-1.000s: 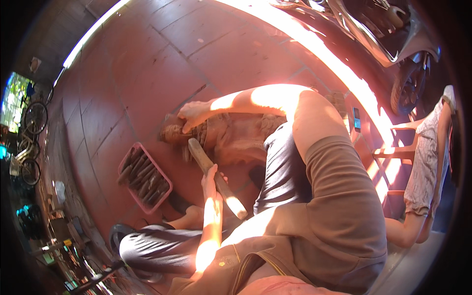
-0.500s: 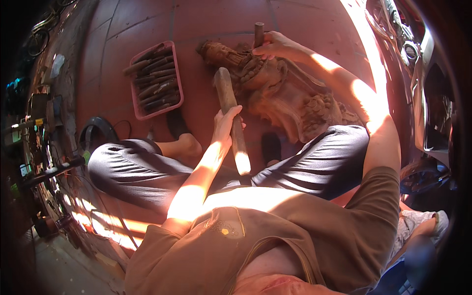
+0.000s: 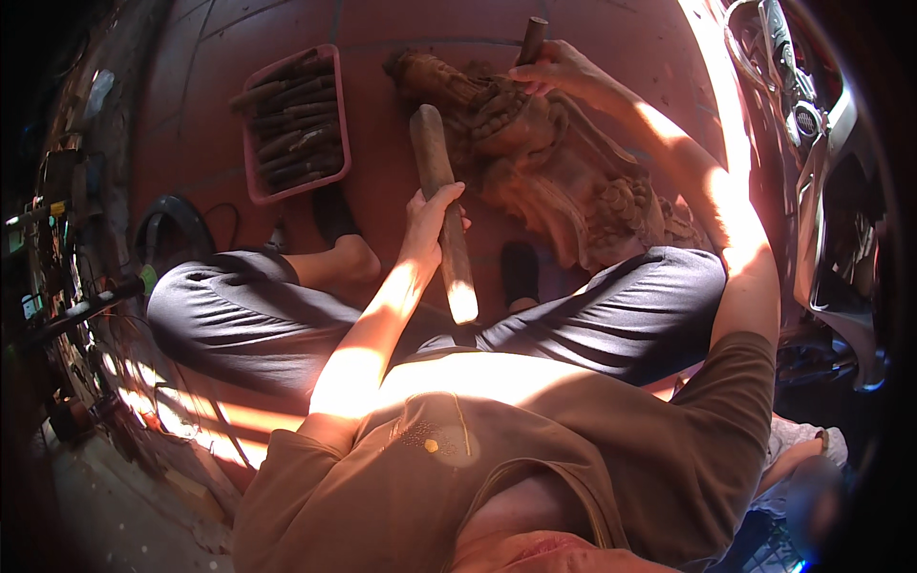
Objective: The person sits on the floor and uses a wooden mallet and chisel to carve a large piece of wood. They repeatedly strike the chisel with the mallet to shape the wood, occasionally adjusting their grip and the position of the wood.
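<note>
My left hand (image 3: 432, 225) is wrapped round the middle of a long wooden club-like mallet (image 3: 432, 143), held in the air above my crossed legs. A brown carved wooden sculpture (image 3: 525, 134), with scrolled and beaded relief, lies slantwise on the floor ahead of me. At its far edge, my right hand (image 3: 564, 71) grips a wooden-handled chisel (image 3: 534, 40). The round butt of the handle sticks up above my fingers and leans to the right. Its blade is hidden behind the hand, so I cannot tell whether it touches the wood.
A pink plastic tray (image 3: 342, 115) full of wooden-handled tools (image 3: 296, 119) stands on the red tiled floor to the left. My knees flank the near side. A motorbike (image 3: 807, 115) borders the right, and another person (image 3: 802, 454) sits partly visible at the lower right.
My right hand has shifted a little rightward along the carving, and the chisel has gone from upright to leaning right. The whole view has tilted slightly; the mallet stays about where it was.
</note>
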`<state>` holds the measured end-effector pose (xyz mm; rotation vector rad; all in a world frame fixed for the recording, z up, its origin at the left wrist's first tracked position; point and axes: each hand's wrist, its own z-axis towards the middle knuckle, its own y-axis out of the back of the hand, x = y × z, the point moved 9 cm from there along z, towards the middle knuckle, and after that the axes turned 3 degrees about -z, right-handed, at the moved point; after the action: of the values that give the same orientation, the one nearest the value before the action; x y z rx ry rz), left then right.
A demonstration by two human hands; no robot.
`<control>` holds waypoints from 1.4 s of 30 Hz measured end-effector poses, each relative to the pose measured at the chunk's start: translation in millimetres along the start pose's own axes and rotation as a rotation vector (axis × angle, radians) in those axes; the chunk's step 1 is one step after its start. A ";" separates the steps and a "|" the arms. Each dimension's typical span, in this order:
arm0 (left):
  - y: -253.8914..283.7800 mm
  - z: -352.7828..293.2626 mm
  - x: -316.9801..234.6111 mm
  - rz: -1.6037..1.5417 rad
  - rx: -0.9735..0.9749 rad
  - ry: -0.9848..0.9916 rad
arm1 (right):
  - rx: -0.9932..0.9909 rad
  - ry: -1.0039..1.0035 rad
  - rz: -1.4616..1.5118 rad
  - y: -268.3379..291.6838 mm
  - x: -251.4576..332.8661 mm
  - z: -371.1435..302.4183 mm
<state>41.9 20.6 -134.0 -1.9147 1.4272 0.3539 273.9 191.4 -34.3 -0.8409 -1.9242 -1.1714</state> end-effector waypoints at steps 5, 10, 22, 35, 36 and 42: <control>-1.3 -2.5 -1.6 -0.017 -0.011 0.002 | -0.017 0.029 -0.072 -3.6 -2.6 5.8; -0.1 -0.1 -2.1 -0.006 0.001 -0.003 | -0.001 0.119 -0.145 -12.8 13.4 4.2; -5.6 -2.1 -0.4 -0.023 0.006 -0.010 | 0.026 0.110 -0.202 -20.3 13.5 4.7; -2.8 0.1 -0.2 -0.017 0.007 -0.017 | 0.019 0.087 -0.269 -30.1 23.3 13.8; -2.9 -0.1 -0.6 -0.013 0.008 -0.020 | 0.006 0.075 -0.249 -27.9 26.9 10.4; -5.3 -2.4 -3.9 0.001 0.003 -0.016 | -0.097 0.188 -0.108 -9.2 19.1 10.4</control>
<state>44.9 22.5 -128.0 -1.9049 1.4180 0.3660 253.8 200.6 -25.8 -0.6585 -1.7892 -1.3672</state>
